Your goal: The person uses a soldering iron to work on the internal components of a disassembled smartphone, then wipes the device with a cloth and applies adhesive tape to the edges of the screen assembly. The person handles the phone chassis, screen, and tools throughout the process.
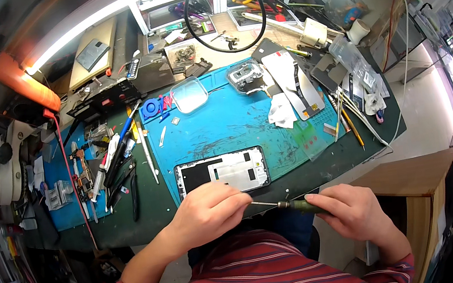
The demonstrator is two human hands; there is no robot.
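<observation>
My right hand (349,211) grips the dark green handle of a slim screwdriver-like tool (299,206), whose thin metal shaft reaches leftward. My left hand (210,212) is closed at the far end of that shaft, fingertips together around or against it; whether something small is also between them is hidden. Just beyond my left hand, a black phone frame (220,171) with a silver middle plate lies on the blue mat (202,133). Both hands are over the near edge of the dark green bench top (147,219).
Pliers (133,183) and other hand tools lie at left, beside an orange meter (22,86). A clear container (189,94), a phone part with white tissue (280,111), and brushes and cables (351,124) sit farther back and right. A wooden cabinet (416,172) stands right of me.
</observation>
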